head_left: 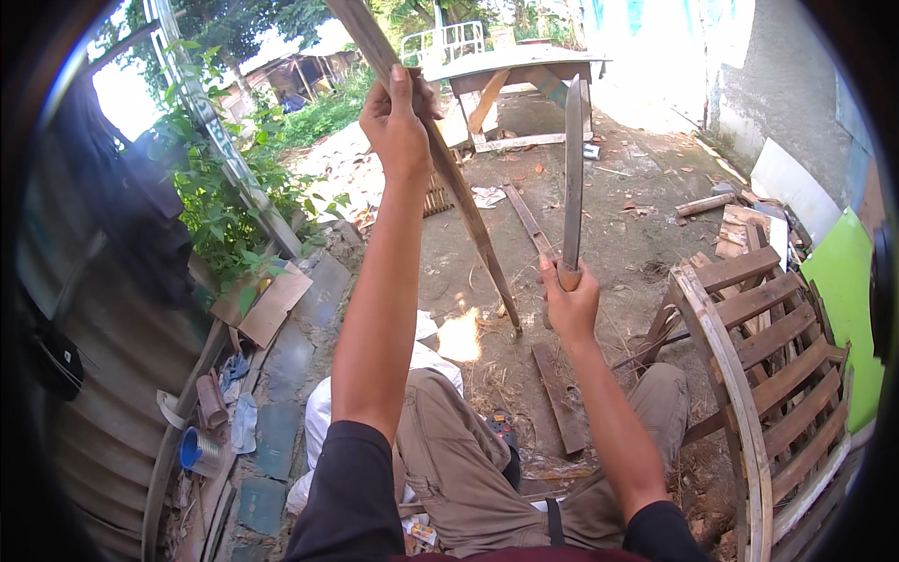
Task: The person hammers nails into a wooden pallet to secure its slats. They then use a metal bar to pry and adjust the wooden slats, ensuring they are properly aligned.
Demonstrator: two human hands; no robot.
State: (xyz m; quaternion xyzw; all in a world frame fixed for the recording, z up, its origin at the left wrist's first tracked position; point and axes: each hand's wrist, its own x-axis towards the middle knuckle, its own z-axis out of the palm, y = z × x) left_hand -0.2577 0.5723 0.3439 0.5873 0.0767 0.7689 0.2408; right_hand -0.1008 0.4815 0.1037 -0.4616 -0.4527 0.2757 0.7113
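Note:
My left hand (403, 120) is closed round the upper part of a long wooden strip (465, 201), raised in front of me. The strip slants down to the right, its lower tip close to or on the ground. In my right hand (573, 304) is a machete (574, 178), gripped by its wooden handle. Its long blade points straight up, apart from the strip and to its right. Beyond the machete's handle a narrow board (527, 217) lies on the ground, and a shorter dark board (559, 398) lies between my legs.
At my right stands a slatted wooden frame (749, 375), with a green panel (847, 300) behind it. A low table (515, 67) stands ahead. Scrap wood (744, 229) lies along the right wall. At left, a blue-lined can (198, 451) sits beside corrugated metal sheeting (103, 421).

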